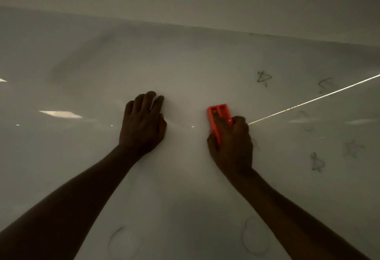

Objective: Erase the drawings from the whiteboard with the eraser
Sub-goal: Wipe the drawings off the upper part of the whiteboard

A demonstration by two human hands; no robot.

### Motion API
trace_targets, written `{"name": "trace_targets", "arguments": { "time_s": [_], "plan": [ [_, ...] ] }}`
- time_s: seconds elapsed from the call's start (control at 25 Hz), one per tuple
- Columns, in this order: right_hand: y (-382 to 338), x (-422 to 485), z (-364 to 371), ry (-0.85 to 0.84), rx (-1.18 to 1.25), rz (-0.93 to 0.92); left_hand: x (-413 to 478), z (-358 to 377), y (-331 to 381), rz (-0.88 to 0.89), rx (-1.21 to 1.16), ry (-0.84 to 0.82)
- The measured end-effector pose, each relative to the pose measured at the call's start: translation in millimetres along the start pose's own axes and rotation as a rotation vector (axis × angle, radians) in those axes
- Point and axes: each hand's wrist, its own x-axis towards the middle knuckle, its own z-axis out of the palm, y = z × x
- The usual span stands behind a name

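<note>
The whiteboard (185,70) fills the view, dimly lit. My right hand (231,146) grips an orange eraser (219,115) and presses it flat on the board near the middle. My left hand (144,123) rests flat on the board to the left, fingers spread, holding nothing. To the right are several black star drawings, the clearest one (263,78) at upper right and another star (316,162) lower down; some stars between them look faded. Faint curved lines (249,237) show near the bottom, beside my right forearm.
The board's top edge (226,28) runs across the upper view, with a pale wall above it. A bright line of reflected light (312,100) crosses the right side, and a ceiling-light reflection (60,114) lies at the left.
</note>
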Motion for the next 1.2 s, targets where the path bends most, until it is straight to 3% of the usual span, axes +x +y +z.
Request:
{"name": "trace_targets", "arguments": {
  "time_s": [0.12,0.2,0.24,0.4,0.48,0.52,0.6,0.68,0.72,0.76,0.84,0.92,0.96,1.0,1.04,1.16,1.2],
  "plan": [
    [-11,-86,1,-0.243,0.015,-0.608,-1,-2,0,0.01,-0.017,-0.005],
    [31,-61,-14,-0.271,-0.058,-0.721,-3,-1,-1,0.012,-0.014,-0.007],
    [55,-37,-21,-0.203,-0.117,-0.619,-3,0,-2,0.01,-0.008,-0.003],
    [114,39,-42,-0.016,-0.208,0.231,-2,2,2,0.011,-0.001,0.002],
    [84,12,-28,0.032,-0.076,0.288,-1,0,4,0.003,-0.006,-0.014],
    [62,-14,-21,0.023,0.017,0.194,-1,-1,4,0.0,-0.011,-0.024],
    [38,-74,-15,-0.148,0.029,-0.231,-2,-3,3,0.005,-0.021,-0.036],
    [70,-71,-26,-0.316,-0.076,-0.614,-3,-3,3,0.009,-0.023,-0.036],
    [98,-51,-34,-0.298,-0.16,-0.638,-2,-3,3,0.009,-0.022,-0.037],
    [123,-28,-42,-0.245,-0.244,-0.517,-2,-2,3,0.008,-0.021,-0.041],
    [161,15,-58,-0.115,-0.295,-0.003,-2,-2,3,0.005,-0.018,-0.05],
    [169,29,-53,-0.027,-0.173,0.536,0,-1,6,-0.02,0.0,-0.062],
    [157,28,-47,0.005,-0.075,0.636,4,-1,12,-0.056,0.014,-0.063],
    [139,24,-41,0.025,0.005,0.586,10,-2,22,-0.106,0.021,-0.054],
    [122,18,-37,0.014,0.036,0.379,19,-3,36,-0.153,0.015,-0.045],
    [123,19,-33,-0.25,-0.094,-0.507,44,6,91,-0.144,-0.045,-0.074],
    [142,44,-40,-0.305,-0.161,-0.642,48,11,110,-0.117,-0.055,-0.085]
  ]
}}
